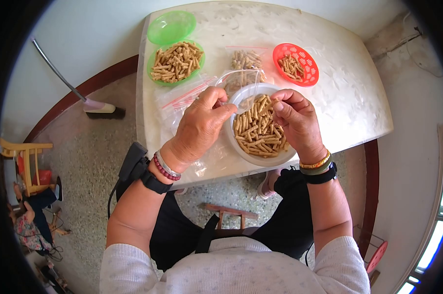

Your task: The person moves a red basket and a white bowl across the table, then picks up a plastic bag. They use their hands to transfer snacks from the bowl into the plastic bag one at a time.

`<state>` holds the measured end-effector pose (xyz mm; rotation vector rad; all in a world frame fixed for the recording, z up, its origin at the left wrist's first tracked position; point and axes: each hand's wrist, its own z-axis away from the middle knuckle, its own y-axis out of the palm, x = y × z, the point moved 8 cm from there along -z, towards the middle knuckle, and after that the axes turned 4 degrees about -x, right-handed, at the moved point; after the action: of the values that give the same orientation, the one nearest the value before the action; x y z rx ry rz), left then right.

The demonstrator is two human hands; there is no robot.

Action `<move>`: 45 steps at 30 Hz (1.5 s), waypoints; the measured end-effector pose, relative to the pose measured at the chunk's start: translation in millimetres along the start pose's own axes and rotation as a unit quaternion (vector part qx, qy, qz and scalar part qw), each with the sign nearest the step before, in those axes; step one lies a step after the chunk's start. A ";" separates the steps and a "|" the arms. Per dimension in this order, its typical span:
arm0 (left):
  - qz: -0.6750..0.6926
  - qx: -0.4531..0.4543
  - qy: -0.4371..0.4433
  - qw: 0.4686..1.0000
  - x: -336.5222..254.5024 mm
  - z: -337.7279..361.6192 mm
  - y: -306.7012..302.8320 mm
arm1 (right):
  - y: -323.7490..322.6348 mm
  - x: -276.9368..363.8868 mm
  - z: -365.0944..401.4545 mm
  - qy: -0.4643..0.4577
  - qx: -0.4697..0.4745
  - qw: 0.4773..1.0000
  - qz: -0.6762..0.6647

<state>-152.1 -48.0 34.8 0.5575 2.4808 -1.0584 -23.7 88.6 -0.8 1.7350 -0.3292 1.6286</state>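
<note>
My left hand (204, 120) pinches the edge of a clear plastic bag (248, 88), which hangs over the far side of a white bowl (237, 145). The bowl holds many short light-brown sticks (260, 127). Above the bowl's right side, my right hand (296, 117) is closed, with a brown stick (275, 102) between thumb and fingers. Beyond the hands lies a zip bag (246, 60) with sticks in it. Flat empty bags (182, 98) lie to the left, partly behind my left hand.
A green basket (200, 66) heaped with sticks, a green lid or dish (172, 28) and a red basket (312, 66) with some sticks stand on the table (344, 108). A broom (101, 109) leans at the left. Another person (33, 225) sits at the far left.
</note>
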 end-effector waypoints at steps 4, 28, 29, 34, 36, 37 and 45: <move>-0.011 -0.001 0.007 1.000 -1.7 0.1 -0.5 | 10.1 9.7 2.3 -0.047 0.020 0.999 -0.001; 0.014 -0.015 -0.007 1.000 1.1 -0.8 -3.9 | 18.0 2.5 -3.5 -0.009 0.089 0.980 -0.179; 0.013 -0.015 -0.005 1.000 1.6 -1.4 -3.5 | 18.7 3.0 -4.2 -0.010 0.089 0.980 -0.179; 0.010 -0.030 -0.024 0.999 5.3 -3.5 -9.3 | 20.7 1.0 -5.7 -0.020 0.083 0.983 -0.163; 0.009 -0.030 -0.024 0.999 5.4 -3.8 -9.8 | 19.9 0.1 -5.9 -0.014 0.082 0.982 -0.169; 0.008 -0.030 -0.024 0.999 5.4 -4.2 -9.9 | 19.6 -0.4 -6.1 -0.008 0.081 0.981 -0.176; 0.018 -0.021 -0.013 1.000 2.9 -0.6 -5.1 | 18.8 2.9 -9.1 -0.029 0.043 0.984 -0.170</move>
<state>-157.3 -50.2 36.7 0.5692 2.4556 -0.9921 -42.0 82.1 7.4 1.7918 0.0132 1.3644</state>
